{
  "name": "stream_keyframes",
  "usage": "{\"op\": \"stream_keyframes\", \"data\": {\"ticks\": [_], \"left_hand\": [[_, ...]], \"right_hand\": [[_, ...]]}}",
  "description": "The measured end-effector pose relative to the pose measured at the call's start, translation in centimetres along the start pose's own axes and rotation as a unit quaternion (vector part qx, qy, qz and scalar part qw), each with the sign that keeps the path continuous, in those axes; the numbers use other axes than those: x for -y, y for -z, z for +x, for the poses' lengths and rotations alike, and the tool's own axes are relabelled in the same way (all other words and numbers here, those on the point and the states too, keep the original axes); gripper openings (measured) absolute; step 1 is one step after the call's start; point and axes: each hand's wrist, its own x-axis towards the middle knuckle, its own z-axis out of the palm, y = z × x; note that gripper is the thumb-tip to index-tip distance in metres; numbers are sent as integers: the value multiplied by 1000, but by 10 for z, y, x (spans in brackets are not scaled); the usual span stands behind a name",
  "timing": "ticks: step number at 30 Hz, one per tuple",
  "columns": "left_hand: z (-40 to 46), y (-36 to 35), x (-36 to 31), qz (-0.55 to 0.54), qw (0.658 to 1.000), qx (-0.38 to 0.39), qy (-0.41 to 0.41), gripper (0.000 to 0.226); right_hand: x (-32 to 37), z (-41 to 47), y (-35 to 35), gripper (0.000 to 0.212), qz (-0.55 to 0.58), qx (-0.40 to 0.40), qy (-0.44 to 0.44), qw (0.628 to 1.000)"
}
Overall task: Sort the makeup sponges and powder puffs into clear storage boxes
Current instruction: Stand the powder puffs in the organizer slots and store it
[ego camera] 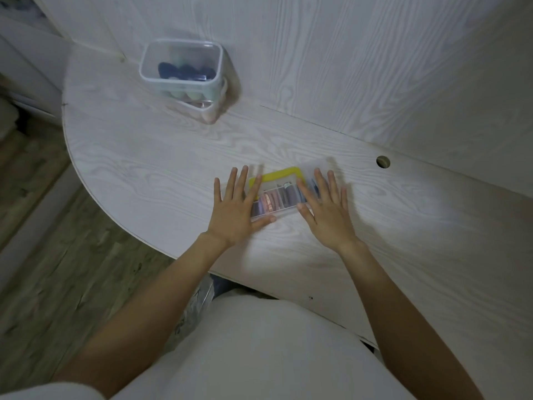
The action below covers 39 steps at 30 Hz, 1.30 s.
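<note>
Two clear storage boxes (277,194) (181,79), two flat hands (236,209) (327,210) on one.

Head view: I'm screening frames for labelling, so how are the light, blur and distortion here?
Head view: dim and bluish, with one bright patch on the desk right of the right hand; wide-angle bending curves the desk edge; soft blur smears the flat clear box, and the tall clear tub ghosts.

Two clear storage boxes stand on the desk (173,157): one tall box (184,79) near its far left corner and one flat box (277,194) toward its near edge. The puffs inside each are too blurred to count. One round hole (383,161) pierces the desk near its far edge.
</note>
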Motion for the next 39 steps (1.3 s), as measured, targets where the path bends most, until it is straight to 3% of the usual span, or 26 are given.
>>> {"op": "stream_keyframes", "data": {"ticks": [7,10,13,16,18,20,21,23,27,32,34,39], "left_hand": [[18,12,18,5,998,43,-42,96],[24,20,27,-81,993,67,-48,94],[15,19,27,-218,976,-21,-13,87],[0,16,23,-370,917,-63,134,102],[-3,20,30,-481,848,-14,221,114],[-2,25,40,-564,778,50,273,105],[0,27,44,-571,768,70,282,96],[2,28,50,-544,787,75,280,77],[11,37,52,-500,832,50,234,54],[32,43,30,-449,885,47,112,48],[40,41,13,-448,888,59,84,48],[46,31,-65,-496,856,128,76,48]], "right_hand": [[8,6,7,51,26,-11,-30,999],[9,9,15,51,48,-25,-31,998],[11,9,15,50,89,-63,-31,994],[16,5,5,57,151,-101,-76,980],[22,5,2,74,232,-114,-149,954],[29,5,0,90,344,-115,-205,909],[32,5,-2,96,394,-120,-221,884],[39,5,-4,99,442,-152,-245,849],[50,4,-4,96,439,-190,-294,828],[38,-19,1,95,457,-250,-331,787],[26,-35,4,94,455,-269,-346,775],[-22,-85,2,78,355,-306,-385,795]]}}
